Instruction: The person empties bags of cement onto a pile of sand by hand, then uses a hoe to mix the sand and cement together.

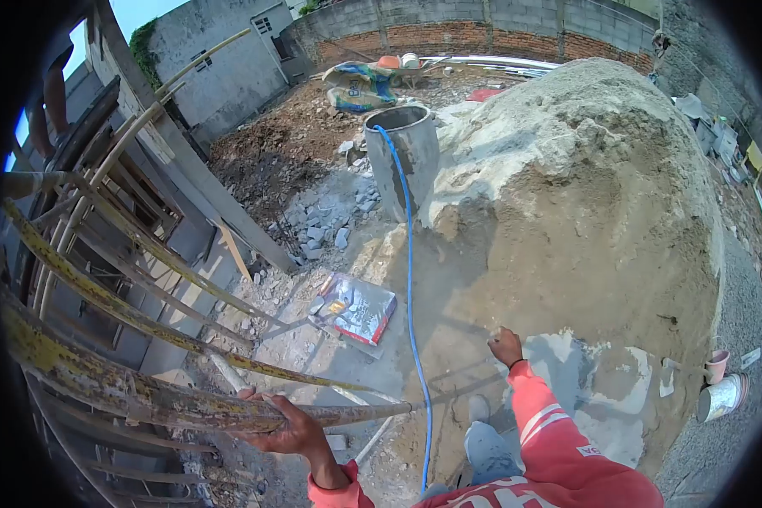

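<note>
My left hand point(281, 426) is wrapped round a worn, yellow-painted scaffold pole point(165, 396), which slants across the lower left. My right hand point(505, 346) reaches out in front of the sand pile point(567, 245), apart from it as far as I can tell. Its fingers are curled in, and nothing shows sticking out of them. Below it, my shoe point(479, 409) stands on sandy ground. A blue hose point(411, 279) runs between my two hands down to the ground by my feet. Near the left hand, a printed, shiny flat package point(356, 306) lies on the rubble.
The hose comes out of a tall concrete cylinder point(402, 157). More scaffold poles point(135, 237) crowd the left, where another person's legs point(46, 106) show higher up. Broken stones point(322, 224) lie behind the package. A white bucket point(721, 400) and a pink pot point(717, 366) stand at right.
</note>
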{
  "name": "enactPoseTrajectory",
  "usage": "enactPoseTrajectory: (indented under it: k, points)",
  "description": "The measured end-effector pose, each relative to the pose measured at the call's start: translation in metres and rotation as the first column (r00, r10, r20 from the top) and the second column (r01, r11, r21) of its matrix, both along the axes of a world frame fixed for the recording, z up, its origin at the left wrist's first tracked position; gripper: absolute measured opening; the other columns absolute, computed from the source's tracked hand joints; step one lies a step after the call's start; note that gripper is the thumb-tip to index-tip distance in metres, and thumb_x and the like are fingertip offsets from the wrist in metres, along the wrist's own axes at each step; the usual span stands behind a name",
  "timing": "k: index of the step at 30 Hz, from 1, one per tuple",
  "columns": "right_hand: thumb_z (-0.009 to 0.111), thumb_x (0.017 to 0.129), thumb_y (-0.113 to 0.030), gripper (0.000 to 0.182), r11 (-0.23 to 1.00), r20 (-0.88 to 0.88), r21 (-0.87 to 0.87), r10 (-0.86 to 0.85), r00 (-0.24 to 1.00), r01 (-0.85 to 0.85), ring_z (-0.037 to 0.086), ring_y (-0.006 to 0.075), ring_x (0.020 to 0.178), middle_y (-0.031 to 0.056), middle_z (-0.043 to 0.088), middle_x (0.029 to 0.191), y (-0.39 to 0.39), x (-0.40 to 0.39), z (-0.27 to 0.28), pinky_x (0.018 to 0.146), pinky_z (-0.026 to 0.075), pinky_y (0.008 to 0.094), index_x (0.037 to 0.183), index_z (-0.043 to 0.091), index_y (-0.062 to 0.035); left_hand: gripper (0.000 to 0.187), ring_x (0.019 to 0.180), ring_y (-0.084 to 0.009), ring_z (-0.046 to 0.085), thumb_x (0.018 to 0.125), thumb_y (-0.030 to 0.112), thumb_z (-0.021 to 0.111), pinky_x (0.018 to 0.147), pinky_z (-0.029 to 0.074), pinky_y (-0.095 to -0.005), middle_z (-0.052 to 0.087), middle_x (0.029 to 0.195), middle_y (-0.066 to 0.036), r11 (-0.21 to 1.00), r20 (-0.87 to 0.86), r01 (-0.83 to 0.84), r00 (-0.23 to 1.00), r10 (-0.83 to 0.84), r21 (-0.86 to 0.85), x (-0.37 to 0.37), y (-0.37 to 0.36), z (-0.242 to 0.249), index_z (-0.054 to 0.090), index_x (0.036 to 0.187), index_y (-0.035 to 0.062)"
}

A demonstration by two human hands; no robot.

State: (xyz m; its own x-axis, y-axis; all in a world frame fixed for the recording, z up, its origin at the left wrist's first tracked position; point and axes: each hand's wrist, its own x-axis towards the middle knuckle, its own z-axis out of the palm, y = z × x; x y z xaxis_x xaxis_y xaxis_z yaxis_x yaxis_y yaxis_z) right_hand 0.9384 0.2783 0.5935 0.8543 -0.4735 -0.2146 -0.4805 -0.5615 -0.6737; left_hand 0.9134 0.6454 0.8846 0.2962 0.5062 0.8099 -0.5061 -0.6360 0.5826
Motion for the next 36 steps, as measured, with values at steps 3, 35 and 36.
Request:
enactPoseTrajectory:
  k: [3, 35, 36]
  points:
    - [0.067, 0.068, -0.030, 0.060, 0.999, -0.617, -0.023, -0.038, 0.786, 0.030, 0.054, 0.0434, 0.114, 0.0245, 0.058, 0.120, 0.021, -0.285, -0.182, 0.098, 0.045, 0.0459, 0.120, 0.057, -0.0009, 0.063, 0.106, -0.0258, 0.053, 0.086, 0.006, 0.060, 0.093, 0.041, -0.0391, 0.051, 0.119, -0.019, 0.990, -0.073, -0.116, 0.990, 0.122, 0.086, 0.003, 0.015, -0.009, 0.027, 0.138, -0.0072]
    - [0.063, 0.076, -0.031, 0.046, -0.398, -0.592, 0.454, -0.803, -0.065, 0.797, 0.065, 0.0265, 0.093, 0.0113, 0.066, 0.105, 0.418, -0.947, -0.146, 0.079, 0.054, 0.0370, 0.117, 0.061, -0.0107, 0.062, 0.137, -0.0302, 0.032, 0.097, 0.047, 0.037, 0.111, 0.025, -0.0361, 0.042, 0.141, -0.022, -0.545, -0.685, 0.423, -0.346, 0.641, -0.723, -0.447, -0.016, -0.418, 0.039, 0.140, 0.0018]
    - [0.065, 0.075, -0.029, 0.044, -0.325, -0.544, 0.454, -0.838, -0.031, 0.830, 0.065, 0.0262, 0.091, 0.0108, 0.066, 0.104, 0.415, -0.960, -0.151, 0.079, 0.054, 0.0365, 0.116, 0.062, -0.0112, 0.063, 0.136, -0.0309, 0.035, 0.097, 0.048, 0.037, 0.111, 0.026, -0.0361, 0.045, 0.139, -0.022, -0.443, -0.623, 0.560, -0.177, 0.762, -0.700, -0.454, -0.034, -0.429, 0.042, 0.138, 0.0013]
